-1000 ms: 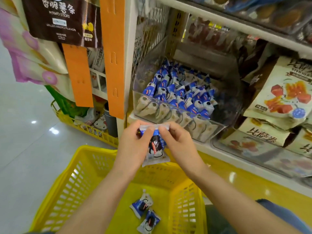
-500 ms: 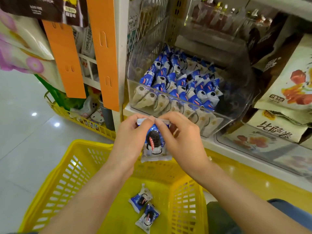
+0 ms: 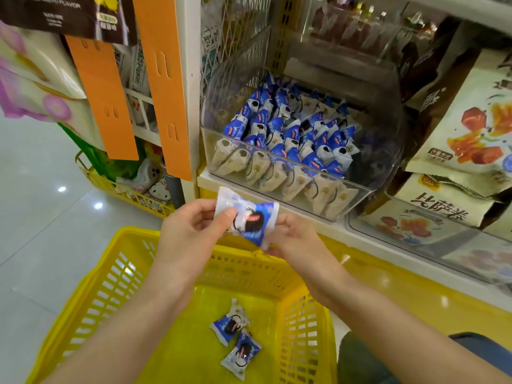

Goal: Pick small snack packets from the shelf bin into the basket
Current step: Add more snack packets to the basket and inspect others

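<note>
Floor tiles (image 3: 33, 231) shine on the left, and orange strips (image 3: 163, 87) hang down the shelf post. Below them sits the yellow basket (image 3: 91, 300), with two snack packets (image 3: 235, 336) lying flat on its bottom, one touching the other.

Above the basket, both hands hold one blue and white packet (image 3: 249, 217) between them. The left hand (image 3: 191, 231) pinches the packet's left end, thumb on top and fingers (image 3: 205, 206) curled behind it. The right hand (image 3: 293, 236) pinches the lower right end, its fingers closed tight on the wrapper. The packet is stretched across from one hand to the other, tilted a little, with its cookie picture facing up. It hangs in the air over the far rim of the basket, just in front of the shelf edge.

Behind the hands stands the clear shelf bin (image 3: 360, 195), packed with many more of the same packets (image 3: 291, 134). To the right, big snack bags (image 3: 471, 128) fill the shelf.
</note>
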`<state>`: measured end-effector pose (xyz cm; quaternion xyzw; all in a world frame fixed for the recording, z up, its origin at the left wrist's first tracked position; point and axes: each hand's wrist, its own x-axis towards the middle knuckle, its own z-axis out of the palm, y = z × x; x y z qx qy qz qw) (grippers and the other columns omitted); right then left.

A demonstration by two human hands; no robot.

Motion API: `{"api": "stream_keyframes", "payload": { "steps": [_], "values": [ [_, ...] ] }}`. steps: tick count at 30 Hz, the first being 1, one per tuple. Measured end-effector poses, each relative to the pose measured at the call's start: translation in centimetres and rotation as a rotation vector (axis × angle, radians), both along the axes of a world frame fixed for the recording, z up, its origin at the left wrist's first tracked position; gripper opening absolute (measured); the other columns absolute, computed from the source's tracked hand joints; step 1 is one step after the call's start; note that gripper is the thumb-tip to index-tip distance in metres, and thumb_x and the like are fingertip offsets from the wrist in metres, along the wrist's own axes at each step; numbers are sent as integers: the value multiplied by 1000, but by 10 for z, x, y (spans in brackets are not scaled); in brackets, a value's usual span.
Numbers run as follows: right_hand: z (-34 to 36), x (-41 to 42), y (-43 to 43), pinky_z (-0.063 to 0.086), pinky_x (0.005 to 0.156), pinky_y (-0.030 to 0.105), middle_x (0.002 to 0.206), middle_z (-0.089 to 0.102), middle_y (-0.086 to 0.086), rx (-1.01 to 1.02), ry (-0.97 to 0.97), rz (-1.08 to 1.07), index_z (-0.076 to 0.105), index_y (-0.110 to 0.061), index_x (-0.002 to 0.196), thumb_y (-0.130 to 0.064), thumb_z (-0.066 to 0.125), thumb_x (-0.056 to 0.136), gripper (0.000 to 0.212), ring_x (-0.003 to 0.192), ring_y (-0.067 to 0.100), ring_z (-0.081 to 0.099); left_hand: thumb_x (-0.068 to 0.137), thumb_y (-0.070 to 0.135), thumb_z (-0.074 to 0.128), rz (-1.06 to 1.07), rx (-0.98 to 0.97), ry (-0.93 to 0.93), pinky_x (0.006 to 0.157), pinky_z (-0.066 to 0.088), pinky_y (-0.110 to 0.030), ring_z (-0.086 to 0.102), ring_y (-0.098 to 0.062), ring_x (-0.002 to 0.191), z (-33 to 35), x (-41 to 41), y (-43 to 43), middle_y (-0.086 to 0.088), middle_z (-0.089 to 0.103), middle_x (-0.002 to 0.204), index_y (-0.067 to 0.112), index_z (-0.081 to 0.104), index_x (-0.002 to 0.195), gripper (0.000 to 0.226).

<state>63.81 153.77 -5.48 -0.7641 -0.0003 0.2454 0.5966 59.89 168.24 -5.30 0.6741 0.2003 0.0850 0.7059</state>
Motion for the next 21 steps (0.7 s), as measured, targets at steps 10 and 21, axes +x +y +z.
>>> {"api": "stream_keyframes", "payload": {
  "steps": [10, 21],
  "values": [
    [11, -17, 7, 49, 81, 19, 98, 66, -9, -112, -450, 206, 58, -20, 108, -24, 64, 86, 23, 91, 1, 60, 81, 13, 67, -125, 328, -91, 58, 43, -7, 57, 4, 60, -1, -8, -2, 6, 69, 68, 28, 67, 73, 16],
    [9, -13, 9, 49, 67, 25, 70, 61, -8, 23, -405, 141, 59, -19, 82, -17, 56, 91, 10, 69, 7, 58, 88, 21, 58, -171, 327, -9, 71, 52, -41, 63, -21, 74, -2, -11, 2, 0, 68, 72, 27, 65, 73, 18]
  ]
}}
